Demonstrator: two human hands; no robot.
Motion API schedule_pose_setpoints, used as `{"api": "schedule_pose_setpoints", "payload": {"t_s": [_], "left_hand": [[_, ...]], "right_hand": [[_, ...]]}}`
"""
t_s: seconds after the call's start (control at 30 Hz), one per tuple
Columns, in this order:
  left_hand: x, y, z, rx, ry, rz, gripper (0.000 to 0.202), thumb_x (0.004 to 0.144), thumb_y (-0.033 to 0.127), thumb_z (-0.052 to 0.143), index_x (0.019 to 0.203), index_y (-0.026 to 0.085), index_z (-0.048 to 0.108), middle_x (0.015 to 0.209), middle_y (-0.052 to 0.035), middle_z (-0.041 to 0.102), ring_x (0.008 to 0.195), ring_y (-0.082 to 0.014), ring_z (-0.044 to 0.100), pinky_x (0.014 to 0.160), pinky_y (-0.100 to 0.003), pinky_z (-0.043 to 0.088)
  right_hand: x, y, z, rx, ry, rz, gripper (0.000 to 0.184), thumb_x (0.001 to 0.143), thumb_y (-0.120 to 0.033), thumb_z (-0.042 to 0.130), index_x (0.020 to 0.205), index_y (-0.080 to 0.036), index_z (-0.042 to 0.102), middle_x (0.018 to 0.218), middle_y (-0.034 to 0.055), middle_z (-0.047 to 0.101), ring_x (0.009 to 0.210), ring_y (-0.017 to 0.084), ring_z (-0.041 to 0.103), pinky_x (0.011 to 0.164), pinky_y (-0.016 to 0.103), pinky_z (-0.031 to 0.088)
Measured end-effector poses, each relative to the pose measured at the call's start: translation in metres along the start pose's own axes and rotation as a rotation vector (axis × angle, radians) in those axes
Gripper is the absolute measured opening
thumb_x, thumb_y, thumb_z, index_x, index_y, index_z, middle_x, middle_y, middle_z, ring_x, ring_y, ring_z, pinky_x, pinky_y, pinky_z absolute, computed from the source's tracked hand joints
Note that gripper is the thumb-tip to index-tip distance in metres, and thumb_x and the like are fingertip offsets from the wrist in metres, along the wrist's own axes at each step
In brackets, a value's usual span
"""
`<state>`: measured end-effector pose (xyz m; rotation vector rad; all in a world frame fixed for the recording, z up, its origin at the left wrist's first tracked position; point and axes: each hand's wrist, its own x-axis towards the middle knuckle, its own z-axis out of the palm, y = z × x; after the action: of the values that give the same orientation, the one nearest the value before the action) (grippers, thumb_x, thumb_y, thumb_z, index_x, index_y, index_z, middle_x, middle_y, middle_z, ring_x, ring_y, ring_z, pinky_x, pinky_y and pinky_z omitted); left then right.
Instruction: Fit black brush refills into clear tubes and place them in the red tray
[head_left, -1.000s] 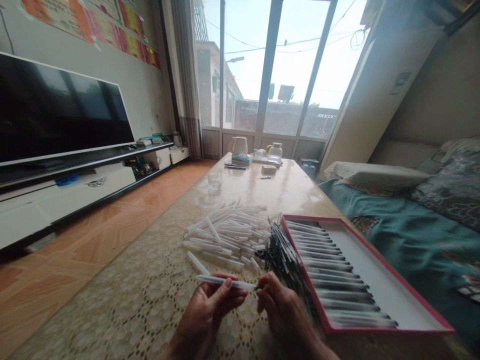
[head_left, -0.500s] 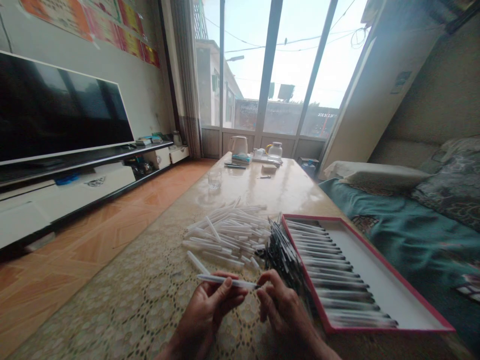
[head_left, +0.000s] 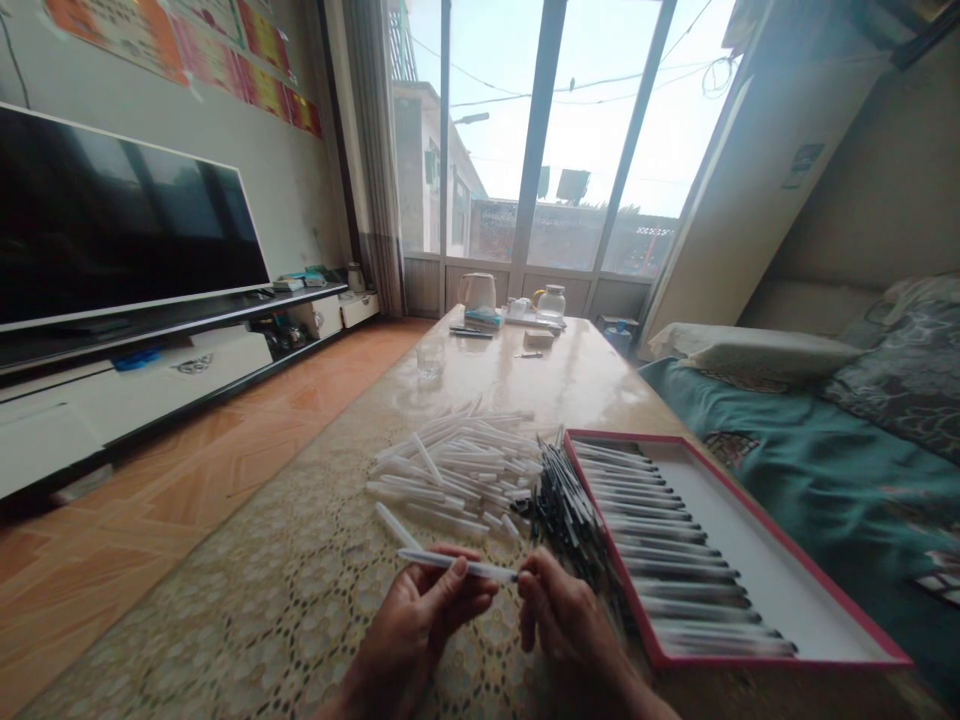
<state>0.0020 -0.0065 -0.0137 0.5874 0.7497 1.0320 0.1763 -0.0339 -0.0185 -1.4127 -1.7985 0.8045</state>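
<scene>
My left hand (head_left: 429,610) is closed around a white pen (head_left: 457,564), thumb on top, with the pen lying nearly level. At the pen's right end, a dark tip meets the curled fingers of my right hand (head_left: 559,610), which pinch there. Just beyond the hands lies a loose pile of white pen barrels (head_left: 457,460), with a single barrel (head_left: 397,525) apart at its near edge. Right of that pile is a heap of thin black-and-clear pen refills (head_left: 566,500). A shallow red-rimmed box (head_left: 802,560) holds a column of pens (head_left: 675,540) laid side by side, dark ends to the right.
The long table has a patterned cover (head_left: 225,620). Farther along it stand a drinking glass (head_left: 430,362), a pale jug (head_left: 478,292) and a glass pot (head_left: 551,303). A sofa with a green cover (head_left: 720,420) runs along the right; a television (head_left: 127,220) stands at left.
My right hand's fingers have curled in and closed at the pen's dark end. My left hand and the pen have shifted only slightly right.
</scene>
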Motion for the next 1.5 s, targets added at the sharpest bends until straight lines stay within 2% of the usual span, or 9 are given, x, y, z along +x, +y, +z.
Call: {"api": "schedule_pose_setpoints", "payload": {"t_s": [0.1,0.23,0.4,0.57,0.77,0.93,1.1,1.27,1.5], "left_hand": [[-0.0015,0.0,0.0012,-0.005,0.006,0.003,0.013,0.069,0.021,0.073,0.078,0.013,0.067,0.071,-0.0066,0.074,0.069,-0.0166,0.069,0.071,-0.027,0.054],[-0.0012,-0.0004,0.0011,-0.012,0.009,0.021,0.012,0.071,0.022,0.071,0.078,0.013,0.068,0.074,-0.0067,0.074,0.071,-0.0169,0.069,0.073,-0.028,0.054],[0.0011,-0.0026,-0.0015,0.012,0.012,0.005,0.012,0.07,0.022,0.072,0.079,0.014,0.068,0.071,-0.0054,0.074,0.069,-0.0166,0.069,0.072,-0.028,0.054],[0.0015,-0.0019,-0.001,0.012,0.014,0.015,0.011,0.072,0.023,0.07,0.079,0.014,0.067,0.074,-0.0064,0.075,0.072,-0.0164,0.069,0.074,-0.028,0.053],[0.0005,-0.0009,0.0004,0.051,-0.018,0.016,0.014,0.07,0.024,0.071,0.079,0.014,0.068,0.07,-0.0056,0.073,0.068,-0.016,0.068,0.069,-0.028,0.052],[0.0009,-0.0031,-0.0022,0.055,-0.011,0.043,0.015,0.07,0.025,0.072,0.08,0.015,0.068,0.069,-0.005,0.073,0.067,-0.0159,0.067,0.067,-0.027,0.052],[0.0014,-0.0044,-0.0027,0.073,-0.013,0.043,0.016,0.069,0.027,0.073,0.08,0.015,0.068,0.071,-0.0051,0.073,0.067,-0.016,0.067,0.066,-0.027,0.051],[0.0028,-0.0036,-0.0025,0.051,0.004,0.037,0.015,0.071,0.025,0.071,0.081,0.015,0.068,0.07,-0.0047,0.073,0.066,-0.0151,0.067,0.065,-0.026,0.051],[0.0012,-0.0023,0.0004,0.07,-0.016,0.033,0.016,0.068,0.026,0.073,0.078,0.015,0.068,0.068,-0.0041,0.072,0.063,-0.0156,0.066,0.061,-0.026,0.05]], "right_hand": [[0.0003,0.0,0.0,0.009,0.012,-0.002,0.046,0.094,-0.051,0.021,0.071,-0.02,0.045,0.05,-0.0008,0.057,0.048,0.011,0.055,0.051,0.019,0.038],[0.0006,-0.0003,0.001,0.005,0.052,-0.005,0.038,0.091,-0.055,0.028,0.086,-0.021,0.045,0.05,-0.0038,0.056,0.045,0.012,0.054,0.047,0.019,0.036],[0.0011,0.0029,0.0022,-0.019,0.021,0.014,0.044,0.094,-0.052,0.02,0.07,-0.022,0.042,0.048,-0.0021,0.057,0.046,0.011,0.055,0.049,0.019,0.036],[0.001,0.0039,0.0018,-0.035,0.03,-0.021,0.038,0.092,-0.053,0.025,0.083,-0.021,0.044,0.049,-0.0036,0.056,0.044,0.012,0.054,0.047,0.019,0.035],[0.0009,0.0013,0.0014,-0.032,0.0,0.005,0.046,0.094,-0.051,0.019,0.068,-0.022,0.042,0.048,-0.0021,0.054,0.047,0.012,0.055,0.051,0.019,0.037],[0.0007,0.0007,0.0024,-0.003,0.026,-0.002,0.039,0.092,-0.055,0.025,0.083,-0.022,0.043,0.049,-0.0043,0.055,0.044,0.011,0.053,0.047,0.019,0.035],[0.001,0.0057,0.0036,-0.019,-0.003,0.011,0.047,0.094,-0.053,0.017,0.07,-0.022,0.042,0.048,-0.0019,0.055,0.045,0.011,0.054,0.049,0.019,0.036],[0.0008,0.0045,0.0028,0.005,0.018,-0.015,0.04,0.092,-0.055,0.024,0.083,-0.021,0.043,0.048,-0.0031,0.057,0.044,0.012,0.055,0.046,0.019,0.036],[0.0007,0.006,0.0046,0.011,-0.005,0.009,0.045,0.094,-0.052,0.018,0.071,-0.021,0.042,0.046,-0.0022,0.055,0.042,0.011,0.052,0.046,0.018,0.036]]}}
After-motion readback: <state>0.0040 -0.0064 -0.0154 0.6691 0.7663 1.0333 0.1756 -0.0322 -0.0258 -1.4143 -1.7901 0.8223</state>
